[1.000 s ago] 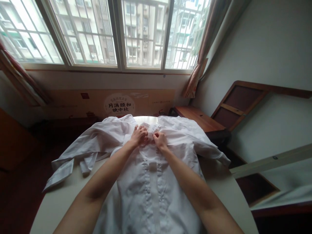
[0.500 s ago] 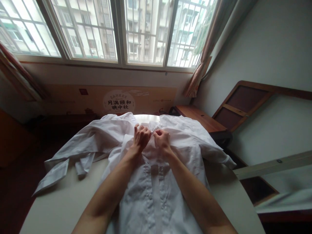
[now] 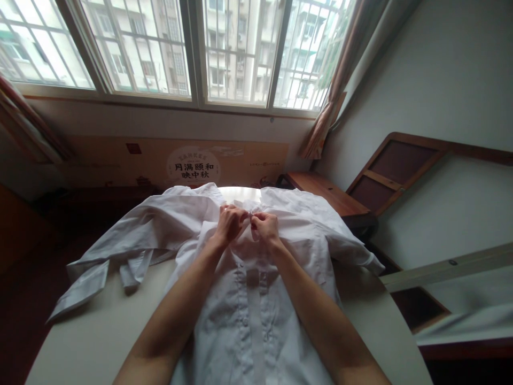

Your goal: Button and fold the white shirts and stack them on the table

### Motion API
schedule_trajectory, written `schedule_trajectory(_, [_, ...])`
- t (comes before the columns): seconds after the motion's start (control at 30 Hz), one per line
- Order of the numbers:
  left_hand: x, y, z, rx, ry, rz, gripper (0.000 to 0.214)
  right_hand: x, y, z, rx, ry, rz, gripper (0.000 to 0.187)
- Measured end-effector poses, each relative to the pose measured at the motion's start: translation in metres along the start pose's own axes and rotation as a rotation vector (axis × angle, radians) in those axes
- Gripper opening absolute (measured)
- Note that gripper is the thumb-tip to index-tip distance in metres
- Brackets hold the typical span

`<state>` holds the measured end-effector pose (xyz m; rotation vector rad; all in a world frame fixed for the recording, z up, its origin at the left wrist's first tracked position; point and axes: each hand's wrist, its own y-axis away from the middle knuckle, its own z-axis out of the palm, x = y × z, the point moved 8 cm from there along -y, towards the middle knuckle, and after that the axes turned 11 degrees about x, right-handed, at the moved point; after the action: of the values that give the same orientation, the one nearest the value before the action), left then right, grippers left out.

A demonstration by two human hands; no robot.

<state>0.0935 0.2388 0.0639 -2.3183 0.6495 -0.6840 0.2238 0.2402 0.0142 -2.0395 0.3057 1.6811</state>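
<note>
A white button-up shirt (image 3: 248, 315) lies front-up on a pale round table (image 3: 100, 342), collar toward the window. My left hand (image 3: 228, 224) and my right hand (image 3: 265, 228) meet at the top of the placket just below the collar. Both hands are closed, their fingers pinching the shirt fabric where the two front edges come together. Whatever small part sits between the fingertips is hidden. The left sleeve (image 3: 100, 262) trails off to the left, its cuff near the table edge. The right sleeve (image 3: 352, 251) hangs over the right rim.
A printed cardboard panel (image 3: 192, 166) leans against the wall under the barred window (image 3: 232, 48). A wooden bench (image 3: 328, 198) and a wooden frame (image 3: 393, 171) stand at the right wall. Curtains (image 3: 336, 91) hang at both window ends.
Both hands stay at the collar and have drawn slightly closer together, fingers working the fabric. The view has shifted a little, nothing else moved.
</note>
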Motion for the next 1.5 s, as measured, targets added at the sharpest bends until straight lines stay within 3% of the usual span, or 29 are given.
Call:
schedule_trajectory(0.2, [0.002,0.002,0.000,0.022,-0.046,-0.004,0.021,0.000,0.000,0.001,-0.020,-0.035,0.009,0.018])
schedule_trajectory(0.33, [0.001,0.002,0.004,-0.027,-0.029,-0.010,0.023,0.000,0.000,-0.001,-0.006,0.037,-0.022,0.018])
schedule_trajectory(0.43, [0.002,0.002,0.005,-0.030,0.027,0.019,0.014,-0.001,0.000,-0.002,-0.001,0.086,-0.048,0.018])
schedule_trajectory(0.77, [0.010,0.007,-0.008,0.142,-0.043,0.112,0.018,-0.023,0.011,-0.007,0.051,0.231,-0.183,0.017])
schedule_trajectory(0.97, [0.015,0.008,-0.016,0.176,-0.077,0.152,0.018,-0.031,0.010,-0.002,-0.054,0.094,-0.206,0.018])
schedule_trajectory(1.13, [0.010,0.008,-0.012,0.134,-0.084,0.138,0.019,-0.021,0.003,0.002,-0.198,-0.099,-0.046,0.021])
schedule_trajectory(1.2, [0.007,0.009,-0.010,0.134,-0.073,0.113,0.018,-0.020,0.002,0.002,-0.227,-0.135,-0.044,0.019])
schedule_trajectory(1.5, [-0.003,0.012,-0.010,0.243,0.105,0.023,0.016,-0.017,0.000,0.000,-0.139,-0.211,-0.114,0.017])
